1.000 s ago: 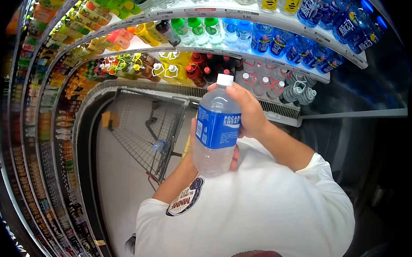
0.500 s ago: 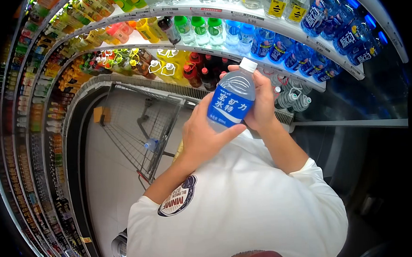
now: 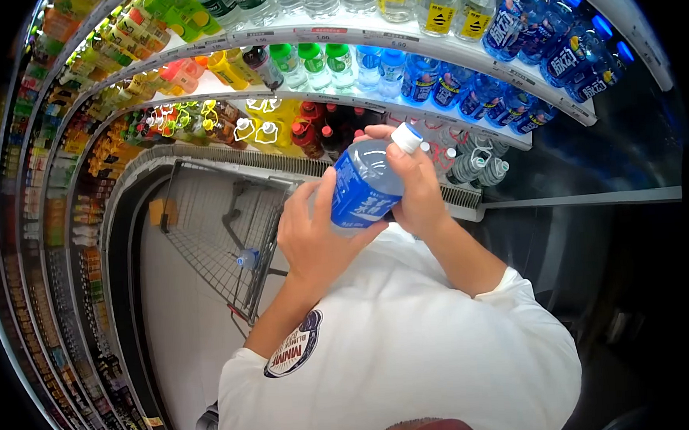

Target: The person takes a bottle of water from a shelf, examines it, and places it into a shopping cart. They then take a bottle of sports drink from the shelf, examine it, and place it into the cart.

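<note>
A clear drink bottle [image 3: 366,184] with a blue label and white lettering is held in front of my chest, tilted with its cap [image 3: 407,138] up and to the right. My left hand [image 3: 308,236] is wrapped round its lower part from the left, thumb underneath. On the other side, my right hand [image 3: 421,191] grips the upper part, its thumb close to the cap and its fingers partly hidden behind the bottle.
Curved shelves [image 3: 312,35] of bottled drinks run around the front and left. A wire shopping cart [image 3: 213,237] stands at the left, with a small bottle [image 3: 246,258] in it. Blue-labelled bottles [image 3: 510,27] fill the upper right shelf. A brown box [image 3: 163,212] shows beyond the cart.
The bottle has been turned and tipped in my hands, so its label faces more to the left and the cap's blue top shows. Both hands have shifted slightly left and down.
</note>
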Demonstrator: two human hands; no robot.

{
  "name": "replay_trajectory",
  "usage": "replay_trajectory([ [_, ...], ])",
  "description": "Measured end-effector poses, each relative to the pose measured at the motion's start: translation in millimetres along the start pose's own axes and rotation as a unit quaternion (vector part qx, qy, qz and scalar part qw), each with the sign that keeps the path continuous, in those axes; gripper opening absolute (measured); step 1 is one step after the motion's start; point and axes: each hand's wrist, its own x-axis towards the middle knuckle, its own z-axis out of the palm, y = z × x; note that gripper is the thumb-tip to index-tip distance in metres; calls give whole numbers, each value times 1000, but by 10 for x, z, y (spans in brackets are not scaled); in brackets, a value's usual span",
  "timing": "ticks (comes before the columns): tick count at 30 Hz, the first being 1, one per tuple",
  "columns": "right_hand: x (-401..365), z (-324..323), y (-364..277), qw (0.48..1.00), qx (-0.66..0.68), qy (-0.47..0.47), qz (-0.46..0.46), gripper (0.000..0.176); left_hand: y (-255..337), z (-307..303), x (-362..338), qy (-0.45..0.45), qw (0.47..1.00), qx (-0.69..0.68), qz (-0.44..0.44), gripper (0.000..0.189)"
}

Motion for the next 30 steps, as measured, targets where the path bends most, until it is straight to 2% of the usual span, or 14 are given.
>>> replay_trajectory([
  [3,21,-36,13,998,-47,-32,-22,42,-63,9,-6,-22,995,-89,-27,101],
  [5,75,-56,12,992,-107,-58,-33,37,-90,18,-35,-74,980,-161,-86,99],
  [6,99,-28,6,994,-90,-63,-13,35,-160,100,-78,-78,966,-215,-117,95],
  [7,120,-22,-76,991,-97,-87,17,37,-165,117,-82,-96,947,-266,-155,92],
  [9,190,-32,-67,990,-105,-94,8,41,-185,183,-86,-118,885,-399,-208,87],
  [12,223,-51,-199,989,-86,-120,27,44,-187,283,-91,-126,789,-556,-230,89],
  [16,280,-185,-240,984,30,-168,58,44,-369,431,-83,-224,693,-648,-223,97],
  [22,268,-291,-340,981,66,-177,42,45,-302,461,72,-317,587,-706,-240,100],
  [23,262,-307,-365,982,66,-175,40,45,-323,486,68,-344,621,-668,-221,108],
  [24,258,-328,-379,982,66,-172,38,45,-309,500,82,-368,632,-648,-214,108],
  [30,223,-478,-497,988,48,-144,41,45,-120,669,226,-440,622,-608,-221,108],
])
